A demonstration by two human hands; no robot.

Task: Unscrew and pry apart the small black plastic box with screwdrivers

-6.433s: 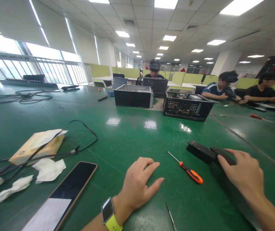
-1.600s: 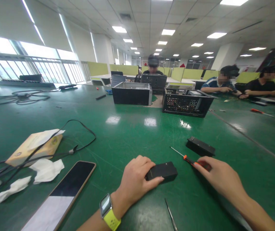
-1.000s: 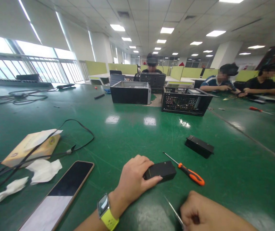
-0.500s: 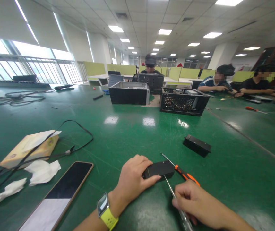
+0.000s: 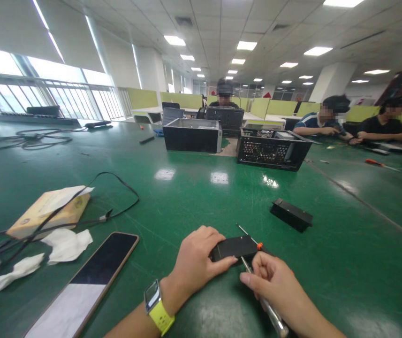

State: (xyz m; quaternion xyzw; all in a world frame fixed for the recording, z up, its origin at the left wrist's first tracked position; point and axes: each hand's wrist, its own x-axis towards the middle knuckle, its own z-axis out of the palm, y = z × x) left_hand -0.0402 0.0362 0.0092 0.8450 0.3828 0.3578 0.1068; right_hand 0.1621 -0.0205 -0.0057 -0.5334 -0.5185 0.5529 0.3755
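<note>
A small black rectangular box (image 5: 235, 247) lies on the green table, with my left hand (image 5: 199, 258) closed around its left end, thumb along the near side. My right hand (image 5: 274, 284) grips a screwdriver (image 5: 273, 315) with a clear-looking handle and a bare metal shaft. Its tip meets the near edge of the box, toward the right end; exactly what it touches is too small to tell. Behind the box lies a second screwdriver (image 5: 260, 246) with an orange and black handle, partly hidden by my right hand. Farther right sits another black box (image 5: 291, 215).
A phone (image 5: 88, 281) lies to the left, near crumpled tissues (image 5: 67, 246), a yellowish packet (image 5: 51, 211) and black cables (image 5: 130, 202). Two computer cases (image 5: 192, 138) (image 5: 273, 149) stand farther back. Other people sit across the table and at right, near an orange screwdriver (image 5: 375, 162).
My right hand has shifted up along the screwdriver, closer to the box, and now covers more of the orange-handled screwdriver. My left hand keeps its hold. The whole view has shifted slightly.
</note>
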